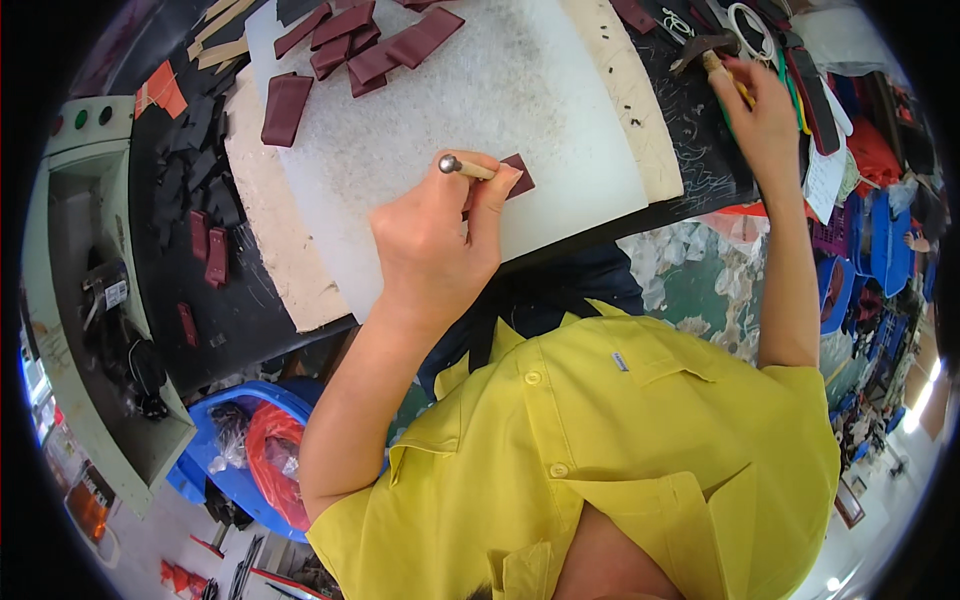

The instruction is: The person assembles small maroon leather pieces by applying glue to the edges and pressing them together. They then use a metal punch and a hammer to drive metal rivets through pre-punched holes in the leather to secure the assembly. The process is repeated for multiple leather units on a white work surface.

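Observation:
My left hand [437, 232] is closed around a punch-like tool [474, 170] with a pale shaft and a round metal end. Its lower tip is hidden by my fingers. Under those fingers a small maroon leather-like piece [519, 177] lies on a white board [540, 90], partly covered by the hand. At the far right, my right hand [765, 122] has its fingers curled about the light handle of a hammer [704, 50] with a dark metal head. The hammer is among other tools at the table's right side.
Several folded maroon pieces [372, 62] lie on the board's far left part. Black scraps [203, 150] and more maroon pieces [217, 256] are on the dark table at left. A beige sheet [655, 160] lies under the board. A blue bin [232, 480] stands below left.

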Available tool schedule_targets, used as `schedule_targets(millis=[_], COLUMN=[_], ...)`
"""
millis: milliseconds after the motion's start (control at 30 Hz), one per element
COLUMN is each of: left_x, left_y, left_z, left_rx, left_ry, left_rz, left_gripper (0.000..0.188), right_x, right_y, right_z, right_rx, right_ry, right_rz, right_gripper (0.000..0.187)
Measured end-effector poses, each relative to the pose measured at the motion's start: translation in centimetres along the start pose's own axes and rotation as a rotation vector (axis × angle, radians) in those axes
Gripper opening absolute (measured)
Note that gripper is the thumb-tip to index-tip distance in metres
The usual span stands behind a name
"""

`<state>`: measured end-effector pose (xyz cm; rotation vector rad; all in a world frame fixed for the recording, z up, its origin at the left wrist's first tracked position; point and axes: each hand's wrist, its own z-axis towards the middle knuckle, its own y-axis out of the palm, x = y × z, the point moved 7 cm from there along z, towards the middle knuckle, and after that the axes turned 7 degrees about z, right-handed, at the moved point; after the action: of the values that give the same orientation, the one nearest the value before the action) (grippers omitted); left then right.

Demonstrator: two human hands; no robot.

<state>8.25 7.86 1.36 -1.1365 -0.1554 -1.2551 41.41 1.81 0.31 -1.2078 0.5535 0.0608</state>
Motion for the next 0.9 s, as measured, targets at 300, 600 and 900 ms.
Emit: schedule_targets(millis=[300,600,900], left_x=[1.4,2.5,2.5], left_y=[-0.4,-0.2,0.2], left_z=[0.3,0.7,0.8], left_rx=[0.025,-0.067,-0.123], left_ry=[0.095,0.150,0.166], left_rz=[0.105,0.238,0.263], left_gripper=[0.022,0.021,0.019], right_x=[0.8,-17.9,-18.5], right_y=[-3.0,-8.1,-6.6], right_z=[0.0,-2.0,-1.2], right_rx=[0.230,-0.113,-0.152], right_ry=[0.114,-0.394,-0.608], right_rz=[-0.073,0.461,-0.066], right_gripper=[0.043,0.022,0.018])
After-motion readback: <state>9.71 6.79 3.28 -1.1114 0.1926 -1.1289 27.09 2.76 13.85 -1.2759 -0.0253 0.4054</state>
